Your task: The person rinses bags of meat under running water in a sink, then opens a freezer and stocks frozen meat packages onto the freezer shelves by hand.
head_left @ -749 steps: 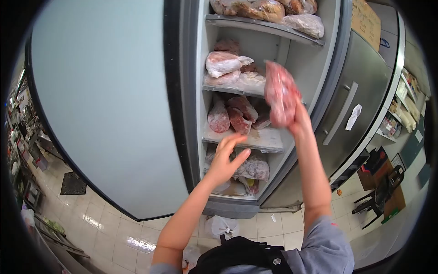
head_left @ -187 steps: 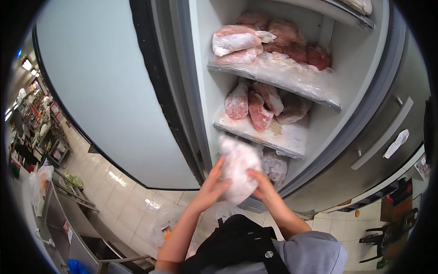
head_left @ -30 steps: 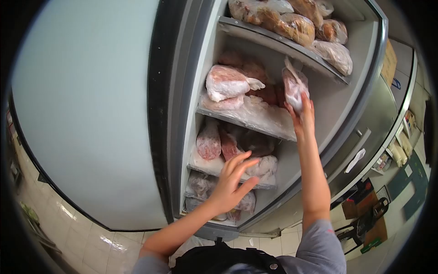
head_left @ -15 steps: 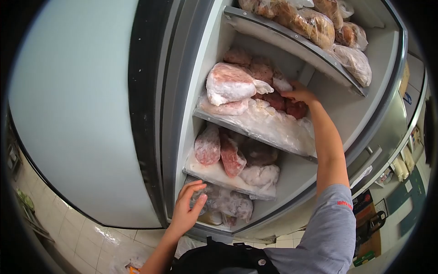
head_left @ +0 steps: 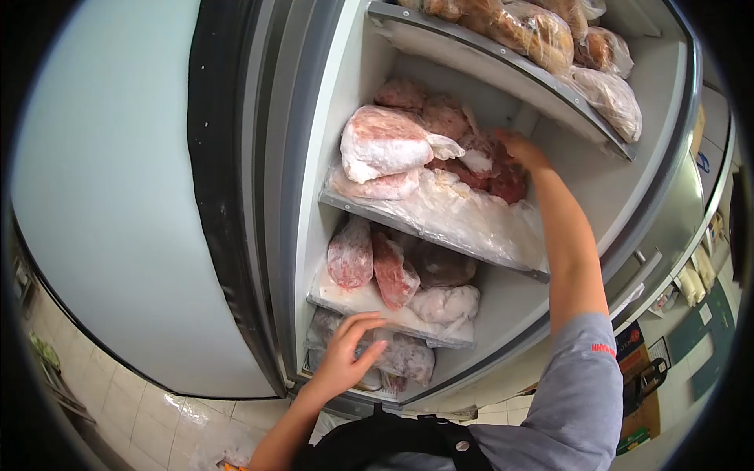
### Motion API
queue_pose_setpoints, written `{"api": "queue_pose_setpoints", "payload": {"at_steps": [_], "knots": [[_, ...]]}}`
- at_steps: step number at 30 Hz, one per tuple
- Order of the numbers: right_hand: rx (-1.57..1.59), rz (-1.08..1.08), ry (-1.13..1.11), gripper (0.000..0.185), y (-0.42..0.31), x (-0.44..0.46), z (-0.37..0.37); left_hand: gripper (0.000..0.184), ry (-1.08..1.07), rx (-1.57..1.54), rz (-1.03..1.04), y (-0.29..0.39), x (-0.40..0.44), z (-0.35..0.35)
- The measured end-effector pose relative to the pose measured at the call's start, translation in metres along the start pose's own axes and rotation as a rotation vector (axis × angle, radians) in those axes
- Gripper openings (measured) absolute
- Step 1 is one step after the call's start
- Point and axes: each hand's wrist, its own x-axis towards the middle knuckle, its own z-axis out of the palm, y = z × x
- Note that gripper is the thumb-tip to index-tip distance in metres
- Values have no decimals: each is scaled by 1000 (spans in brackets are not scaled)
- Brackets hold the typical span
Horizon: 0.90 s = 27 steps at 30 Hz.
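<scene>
Right hand (head_left: 520,147): fingers were beside frosted bag (head_left: 476,160); spread and hold could not be told.
Left hand (head_left: 342,363): fingers spread, held nothing.
Frosted bag: lay among red meat (head_left: 509,184) below upper shelf (head_left: 503,52).
Freezer door (head_left: 118,196): stood open.

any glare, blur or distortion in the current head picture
Head view: wide-angle distortion bows the edge of the open door, with black corners around the image; head view: white glare on the floor tiles; head view: the dark bundle sits in shade; head view: the right hand looks slightly soft, perhaps from motion.
</scene>
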Motion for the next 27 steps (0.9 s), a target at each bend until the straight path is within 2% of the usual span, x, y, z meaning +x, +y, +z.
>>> {"api": "queue_pose_setpoints", "payload": {"at_steps": [2, 3, 5, 7, 9, 11, 12, 15, 17, 20, 21, 23, 24, 25, 26, 27], "knots": [[-237, 435, 127, 67, 3, 22, 3, 27, 62, -28, -76, -10, -10, -10], [-235, 427, 120, 67, 21, 47, 6, 27, 70, -23, -80, -12, -18, -18], [-177, 288, 122, 70, 72, 98, 12, 26, 160, -40, -250, -19, -33, -32], [-261, 268, 200, 67, 49, 79, 26, 25, 218, -52, -285, -28, -31, -32], [-341, 248, 279, 65, 26, 68, 33, 24, 218, 4, -248, -27, -14, -28], [-334, 128, 156, 60, 24, 63, 35, 23, 150, -31, -97, -26, 19, -5], [-330, 139, 145, 60, 29, 68, 30, 23, 105, -14, -37, -21, 35, 7], [-697, -70, 56, 51, 19, 89, 11, 22, 33, 31, -19, -29, 60, 40], [-860, -47, 88, 49, -32, 33, 16, 20, -21, 66, -87, -40, 57, 50], [-607, 180, 50, 49, -109, -31, -2, 16, -6, -25, -192, -63, 39, 56], [-400, 87, 33, 50, -125, -64, -3, 16, -16, -24, -200, -69, 32, 58], [-106, -161, 168, 45, -153, -161, 27, 15, -6, -109, -254, -75, 19, 54], [-22, -206, 64, 45, -161, -203, 48, 19, -39, -59, -300, -71, 15, 48], [-6, -224, 66, 46, -151, -238, 78, 19, -44, -55, -294, -72, 14, 44], [-46, -102, -29, 47, -148, -270, 111, 20, -17, -84, -323, -75, 15, 43], [-132, -204, -96, 46, -138, -287, 140, 22, 9, -114, -350, -80, 18, 42]]}}
